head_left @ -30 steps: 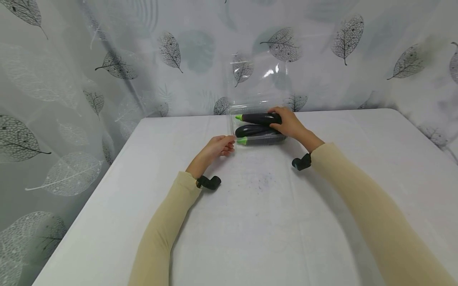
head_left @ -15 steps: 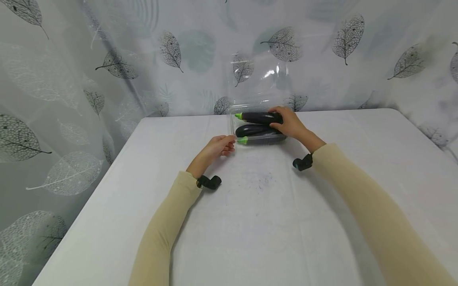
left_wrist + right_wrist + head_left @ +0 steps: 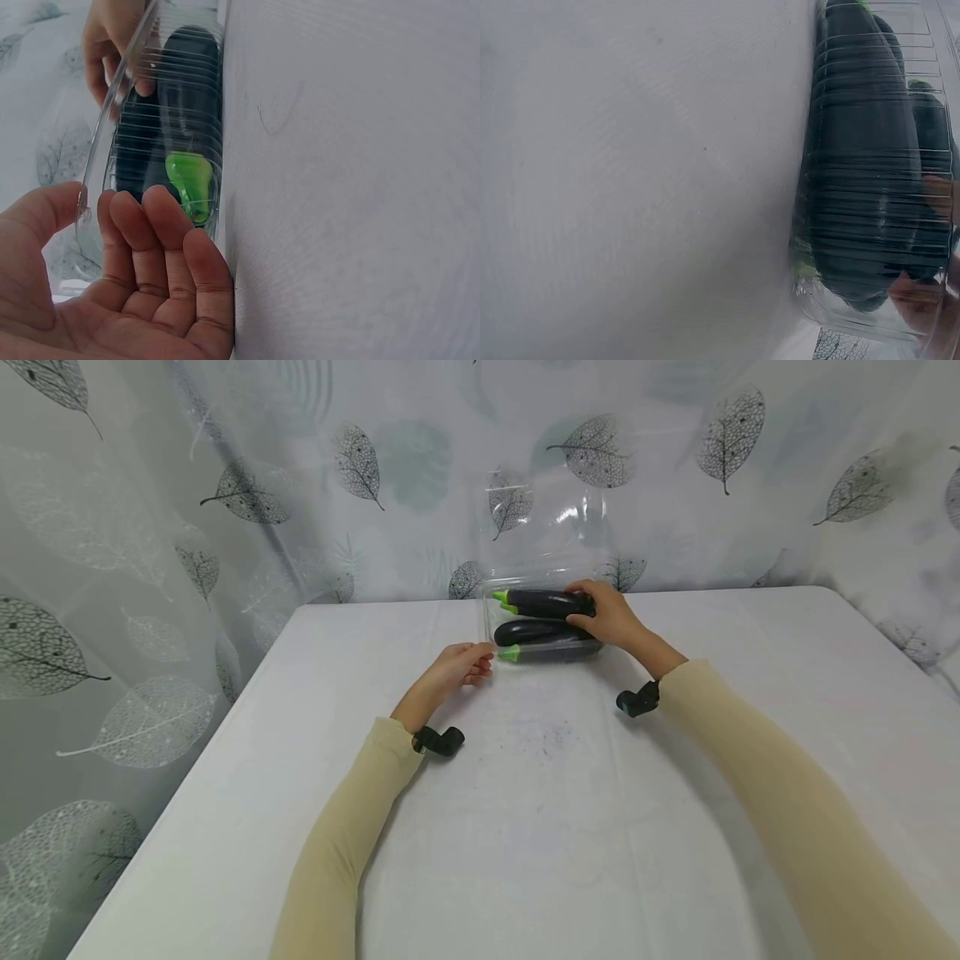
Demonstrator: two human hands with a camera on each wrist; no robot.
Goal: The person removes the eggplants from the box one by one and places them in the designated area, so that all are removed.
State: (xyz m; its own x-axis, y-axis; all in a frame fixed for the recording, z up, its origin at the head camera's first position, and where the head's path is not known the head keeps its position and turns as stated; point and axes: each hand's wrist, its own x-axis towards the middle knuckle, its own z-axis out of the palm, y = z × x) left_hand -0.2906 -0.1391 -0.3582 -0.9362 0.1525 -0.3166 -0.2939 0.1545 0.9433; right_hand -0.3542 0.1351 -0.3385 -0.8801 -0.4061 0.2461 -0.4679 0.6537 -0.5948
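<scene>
A clear plastic clamshell box [image 3: 487,627] with its lid raised holds several dark eggplants with green stems. My left hand [image 3: 459,668] pinches the rim at the box's front left corner between thumb and fingers, as the left wrist view [image 3: 165,277] shows. My right hand [image 3: 611,617] reaches in from the right and grips the blunt end of the rear eggplant [image 3: 551,597], whose stem points left. Just below it a second green stem [image 3: 510,608] shows. A middle eggplant [image 3: 525,632] and a front eggplant [image 3: 555,652] lie nearer. Ribbed walls partly veil the right fingers [image 3: 934,199].
The transparent lid [image 3: 547,518] stands upright at the back against a leaf-printed curtain [image 3: 420,468]. A white cloth [image 3: 540,827] with faint purple marks covers the table. Each wrist carries a small black camera.
The eggplant in my right hand has risen slightly at its stem end, and a second green stem has come into sight under it. My left hand stays at the rim.
</scene>
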